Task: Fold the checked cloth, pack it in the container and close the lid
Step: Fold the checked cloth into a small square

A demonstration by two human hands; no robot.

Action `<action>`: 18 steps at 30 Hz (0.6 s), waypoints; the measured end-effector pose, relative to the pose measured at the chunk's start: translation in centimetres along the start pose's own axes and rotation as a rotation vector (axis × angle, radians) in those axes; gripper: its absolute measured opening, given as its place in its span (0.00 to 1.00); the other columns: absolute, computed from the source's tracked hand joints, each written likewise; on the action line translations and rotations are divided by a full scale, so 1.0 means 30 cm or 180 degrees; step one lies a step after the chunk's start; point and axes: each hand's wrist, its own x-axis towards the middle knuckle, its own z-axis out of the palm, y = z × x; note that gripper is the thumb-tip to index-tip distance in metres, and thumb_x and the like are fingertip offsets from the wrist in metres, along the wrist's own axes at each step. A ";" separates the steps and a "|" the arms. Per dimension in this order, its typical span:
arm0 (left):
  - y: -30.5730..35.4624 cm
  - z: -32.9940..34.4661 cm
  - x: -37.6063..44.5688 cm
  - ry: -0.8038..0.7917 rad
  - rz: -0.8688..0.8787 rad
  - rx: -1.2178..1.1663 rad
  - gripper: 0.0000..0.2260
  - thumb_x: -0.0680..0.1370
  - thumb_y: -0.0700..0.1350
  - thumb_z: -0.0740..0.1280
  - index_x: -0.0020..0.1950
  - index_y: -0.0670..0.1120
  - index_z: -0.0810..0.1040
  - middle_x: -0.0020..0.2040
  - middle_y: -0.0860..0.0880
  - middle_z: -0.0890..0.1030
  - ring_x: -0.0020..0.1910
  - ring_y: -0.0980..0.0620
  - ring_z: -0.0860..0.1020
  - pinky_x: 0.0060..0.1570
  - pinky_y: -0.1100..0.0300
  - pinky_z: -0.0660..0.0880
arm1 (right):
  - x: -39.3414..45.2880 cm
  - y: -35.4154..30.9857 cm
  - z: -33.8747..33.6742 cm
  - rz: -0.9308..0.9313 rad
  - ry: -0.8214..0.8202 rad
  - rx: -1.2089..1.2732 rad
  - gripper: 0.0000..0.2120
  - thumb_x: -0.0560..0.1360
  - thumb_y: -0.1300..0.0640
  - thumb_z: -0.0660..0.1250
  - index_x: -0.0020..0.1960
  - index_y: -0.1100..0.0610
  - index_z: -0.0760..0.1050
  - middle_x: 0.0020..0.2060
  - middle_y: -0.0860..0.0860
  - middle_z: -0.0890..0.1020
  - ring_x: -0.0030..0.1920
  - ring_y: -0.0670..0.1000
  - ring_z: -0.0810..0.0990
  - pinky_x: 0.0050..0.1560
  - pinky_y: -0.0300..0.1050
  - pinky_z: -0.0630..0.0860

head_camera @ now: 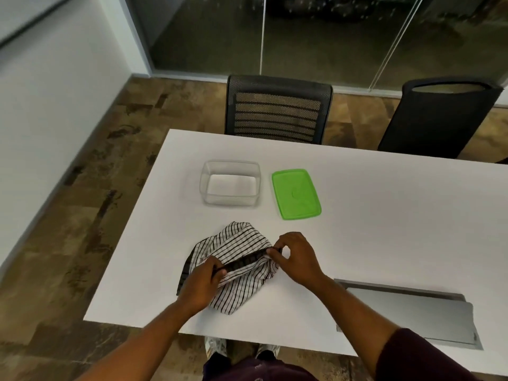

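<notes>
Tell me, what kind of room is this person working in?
Most likely an office meeting room. A long white table has a metal cable hatch set into it, mesh-backed office chairs are pushed up on the far side, and a glass partition wall runs behind them.

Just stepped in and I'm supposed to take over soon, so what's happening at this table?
A person standing at the white table is working on a crumpled black-and-white checked cloth. The left hand and right hand each pinch one end of its dark edge, stretching it taut between them. The cloth is not folded yet. Farther back, the clear container sits open and empty, and its green lid lies flat on the table to its right.
</notes>
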 end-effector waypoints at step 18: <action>0.331 -0.406 0.114 0.1586 -0.0115 -0.2654 0.11 0.81 0.53 0.67 0.50 0.49 0.85 0.48 0.47 0.88 0.48 0.50 0.87 0.49 0.55 0.82 | 0.160 -0.061 -0.275 0.0181 0.0238 0.0524 0.15 0.67 0.40 0.79 0.38 0.47 0.76 0.30 0.45 0.79 0.30 0.41 0.73 0.33 0.41 0.71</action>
